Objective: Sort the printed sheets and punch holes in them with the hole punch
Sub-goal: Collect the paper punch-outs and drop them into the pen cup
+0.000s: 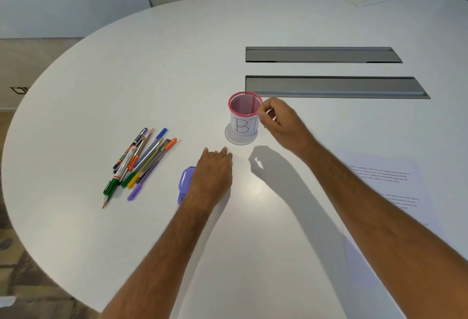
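Fingers of the right hand (278, 121) pinch the pink mesh cup (244, 116) — left hand (212, 176) rests flat, open.

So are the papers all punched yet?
Not yet. Nothing looks done: the printed sheets lie unsorted under the right arm, and no holes show. The right hand is at the pink cup; the left hand rests on the purple hole punch. Sorting and punching remain.

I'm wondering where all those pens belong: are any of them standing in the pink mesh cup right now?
No, the pink mesh cup looks empty, and the pens lie in a loose pile on the table to its left.
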Demonstrator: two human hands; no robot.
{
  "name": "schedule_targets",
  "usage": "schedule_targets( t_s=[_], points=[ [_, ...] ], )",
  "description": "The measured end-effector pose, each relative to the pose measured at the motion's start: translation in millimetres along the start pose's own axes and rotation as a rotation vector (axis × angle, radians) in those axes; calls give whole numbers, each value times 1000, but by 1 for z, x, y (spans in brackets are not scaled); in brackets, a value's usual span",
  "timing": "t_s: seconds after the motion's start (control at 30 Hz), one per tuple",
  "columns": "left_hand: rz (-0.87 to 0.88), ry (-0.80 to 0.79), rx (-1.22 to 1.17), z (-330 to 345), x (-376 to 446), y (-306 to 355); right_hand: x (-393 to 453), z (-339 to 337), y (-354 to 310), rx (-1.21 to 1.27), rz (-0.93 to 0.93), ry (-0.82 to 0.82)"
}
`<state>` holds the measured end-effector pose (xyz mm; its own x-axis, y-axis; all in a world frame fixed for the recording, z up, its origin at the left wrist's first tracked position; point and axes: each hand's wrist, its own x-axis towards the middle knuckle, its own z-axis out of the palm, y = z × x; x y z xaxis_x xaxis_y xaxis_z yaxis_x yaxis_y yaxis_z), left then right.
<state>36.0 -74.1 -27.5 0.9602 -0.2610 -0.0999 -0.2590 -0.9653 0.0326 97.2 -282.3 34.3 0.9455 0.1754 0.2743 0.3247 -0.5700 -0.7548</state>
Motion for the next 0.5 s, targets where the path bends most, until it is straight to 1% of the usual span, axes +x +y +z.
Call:
schedule_targets(
  t_s=[0.1,0.17,0.23,0.37,0.5],
  points=[
    [7,10,24,-1,-1,0,35,-11,-8,-53,-25,44],
    [16,8,39,0,-2,0,52,-16,-12,-89,-36,37],
    [18,8,45,0,-2,0,66,-17,-14,-130,-55,-11],
    [6,12,34,2,-1,1,81,-15,-14,-269,-76,-168],
    [7,14,32,2,0,0,87,-14,-15,-443,-126,-245]
  ],
)
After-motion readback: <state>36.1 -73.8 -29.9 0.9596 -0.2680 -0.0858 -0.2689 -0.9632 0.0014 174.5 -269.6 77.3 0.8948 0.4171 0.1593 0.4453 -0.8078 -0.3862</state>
